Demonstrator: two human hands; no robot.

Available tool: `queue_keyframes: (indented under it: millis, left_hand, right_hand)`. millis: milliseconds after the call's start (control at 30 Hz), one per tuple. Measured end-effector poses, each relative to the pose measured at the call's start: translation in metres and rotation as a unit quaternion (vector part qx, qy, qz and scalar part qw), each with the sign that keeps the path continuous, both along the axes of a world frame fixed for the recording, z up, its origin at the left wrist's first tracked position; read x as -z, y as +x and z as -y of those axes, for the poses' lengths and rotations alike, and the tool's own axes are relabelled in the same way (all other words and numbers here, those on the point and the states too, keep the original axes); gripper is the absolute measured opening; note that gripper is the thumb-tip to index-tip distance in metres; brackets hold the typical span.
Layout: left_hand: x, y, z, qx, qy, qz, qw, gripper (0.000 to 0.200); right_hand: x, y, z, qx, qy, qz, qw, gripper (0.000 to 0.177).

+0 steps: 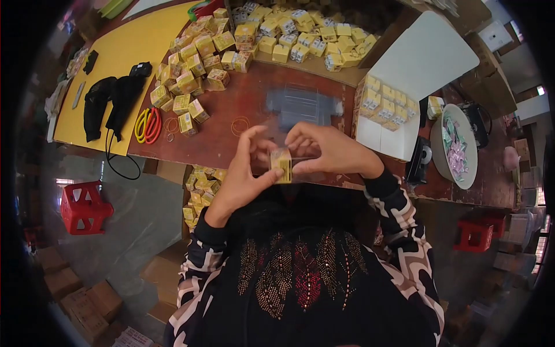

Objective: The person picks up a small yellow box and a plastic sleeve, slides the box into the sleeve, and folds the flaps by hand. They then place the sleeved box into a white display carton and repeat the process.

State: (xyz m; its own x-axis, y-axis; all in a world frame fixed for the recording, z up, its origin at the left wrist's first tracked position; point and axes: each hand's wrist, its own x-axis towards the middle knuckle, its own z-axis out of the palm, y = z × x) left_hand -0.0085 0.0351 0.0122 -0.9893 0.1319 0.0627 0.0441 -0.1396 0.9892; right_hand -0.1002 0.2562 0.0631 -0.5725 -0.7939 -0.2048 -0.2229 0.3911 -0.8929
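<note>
Just above the table's front edge, my left hand (245, 178) pinches a small yellow printed box (282, 169), its thumb on the near face. To the right of the box my right hand (326, 151) has its fingers curled and its thumb pointing at the box. A thin sheet of clear plastic film (305, 162) seems to stretch from the box into my right fingers, though it is faint. Beyond my hands lies a stack of clear plastic film (303, 108) on the red-brown table (217, 124).
Loose yellow boxes (193, 63) are heaped at the back left, with more in a carton (335, 70) behind. An open white box (381, 136) with rows of small boxes stands right, beside a bowl of packets (462, 147). Yellow and red rings (148, 125) lie left.
</note>
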Motion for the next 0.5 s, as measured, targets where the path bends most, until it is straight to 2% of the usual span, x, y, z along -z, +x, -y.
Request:
queue_keyframes:
  millis: [33, 67, 100, 133, 167, 200, 233, 300, 333, 400, 433, 500]
  left_hand:
    - [-0.008, 0.002, 0.001, 0.055, -0.061, 0.015, 0.997, 0.061]
    - [-0.012, 0.004, 0.003, 0.108, -0.122, 0.029, 0.986, 0.075]
    - [-0.011, 0.006, 0.004, 0.146, -0.121, 0.068, 0.979, 0.089]
    - [-0.006, 0.006, 0.007, 0.143, -0.119, 0.066, 0.980, 0.089]
    - [0.003, 0.005, 0.011, 0.157, -0.067, 0.090, 0.981, 0.086]
    - [0.008, 0.005, 0.013, 0.171, -0.016, 0.114, 0.979, 0.083]
    - [0.009, 0.004, 0.015, 0.169, -0.016, 0.111, 0.979, 0.083]
    - [0.009, 0.003, 0.019, 0.162, 0.120, 0.102, 0.974, 0.073]
    - [0.011, 0.003, 0.020, 0.159, 0.120, 0.098, 0.975, 0.073]
    - [0.016, 0.007, 0.021, 0.103, 0.239, 0.122, 0.958, 0.069]
    - [0.015, 0.006, 0.023, 0.099, 0.241, 0.121, 0.958, 0.069]
    - [0.011, 0.006, 0.027, 0.080, 0.303, 0.154, 0.937, 0.061]
  right_hand:
    - [-0.006, -0.013, 0.002, 0.000, 0.000, -0.001, 1.000, 0.048]
    - [-0.011, -0.028, 0.005, -0.116, -0.012, -0.029, 0.993, 0.043]
    - [-0.014, -0.047, 0.009, -0.230, -0.024, -0.055, 0.971, 0.038]
    - [-0.009, -0.074, 0.011, -0.101, -0.036, -0.042, 0.993, 0.036]
    - [0.004, -0.107, 0.012, 0.030, -0.049, -0.029, 0.998, 0.034]
    - [0.019, -0.143, 0.011, 0.126, 0.029, -0.205, 0.970, 0.033]
    - [0.035, -0.174, 0.011, 0.218, 0.103, -0.371, 0.897, 0.032]
    - [0.048, -0.211, 0.018, 0.252, 0.160, -0.334, 0.894, 0.032]
    - [0.056, -0.223, 0.019, 0.248, 0.159, -0.339, 0.894, 0.032]
    - [0.070, -0.240, 0.023, 0.126, 0.153, -0.448, 0.872, 0.036]
    - [0.072, -0.248, 0.025, 0.095, 0.175, -0.444, 0.874, 0.043]
    - [0.075, -0.255, 0.028, 0.074, 0.206, -0.449, 0.866, 0.045]
